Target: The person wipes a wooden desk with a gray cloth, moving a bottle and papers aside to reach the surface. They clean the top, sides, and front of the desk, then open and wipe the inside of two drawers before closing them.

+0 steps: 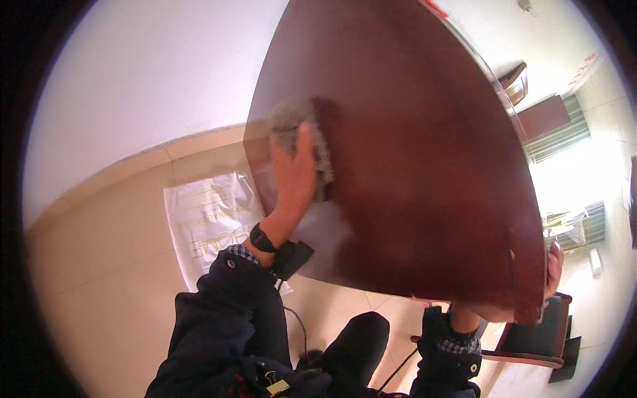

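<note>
A large glossy red-brown wooden panel fills the middle of the view, its face towards me. My left hand, with a black watch on the wrist, presses a grey-green fluffy cloth flat against the left part of the panel. Part of the cloth is hidden beneath the hand. At the lower right, my right hand is wrapped around the panel's edge; its fingers show on the far side, while much of the palm is hidden.
A white plastic bag with printed writing lies on the tiled floor beside a white wall. Dark cables run near my legs. To the right stand a dark chair with a reddish wooden frame and, farther off, a bright window.
</note>
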{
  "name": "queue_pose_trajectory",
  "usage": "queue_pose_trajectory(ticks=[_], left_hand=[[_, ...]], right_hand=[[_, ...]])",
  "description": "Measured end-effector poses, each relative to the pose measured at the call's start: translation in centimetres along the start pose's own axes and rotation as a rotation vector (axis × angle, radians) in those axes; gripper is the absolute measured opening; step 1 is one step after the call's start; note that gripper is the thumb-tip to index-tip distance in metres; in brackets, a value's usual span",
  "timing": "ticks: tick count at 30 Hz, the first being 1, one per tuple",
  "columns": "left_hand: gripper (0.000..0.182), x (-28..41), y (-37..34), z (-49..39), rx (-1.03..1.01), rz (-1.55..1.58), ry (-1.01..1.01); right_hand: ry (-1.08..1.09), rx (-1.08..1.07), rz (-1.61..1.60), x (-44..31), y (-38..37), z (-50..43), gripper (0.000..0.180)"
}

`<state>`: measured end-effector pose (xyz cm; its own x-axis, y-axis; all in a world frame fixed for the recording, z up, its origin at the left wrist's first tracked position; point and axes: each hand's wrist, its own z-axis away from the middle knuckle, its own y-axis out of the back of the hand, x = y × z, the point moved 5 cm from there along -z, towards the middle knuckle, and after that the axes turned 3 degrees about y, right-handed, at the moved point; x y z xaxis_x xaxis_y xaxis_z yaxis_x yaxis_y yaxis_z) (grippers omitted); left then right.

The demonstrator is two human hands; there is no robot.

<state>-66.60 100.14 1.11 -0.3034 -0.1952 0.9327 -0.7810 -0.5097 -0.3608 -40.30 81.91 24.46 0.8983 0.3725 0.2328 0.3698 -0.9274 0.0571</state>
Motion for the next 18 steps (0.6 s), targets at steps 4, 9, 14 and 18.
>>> queue_pose_trajectory(ticks=[4,9,14,18], left_hand=[[0.068,10.6,-3.9,6.9,-0.232,0.044,-0.390],[0.079,9.3,-2.3,14.5,-0.291,0.042,-0.901],[0.083,0.1,1.2,20.3,-0.410,-0.048,-0.792],[0.083,-5.4,3.5,21.3,-0.439,-0.151,-0.512]], right_hand=[[-0.067,-0.077,-0.024,-0.3,0.0,-0.8,0.052],[0.003,0.013,-0.116,-8.2,2.1,3.0,0.052],[0.212,-0.835,-0.607,-14.7,1.3,11.3,0.041],[0.262,-1.147,-0.522,-16.7,-0.9,15.5,0.048]])
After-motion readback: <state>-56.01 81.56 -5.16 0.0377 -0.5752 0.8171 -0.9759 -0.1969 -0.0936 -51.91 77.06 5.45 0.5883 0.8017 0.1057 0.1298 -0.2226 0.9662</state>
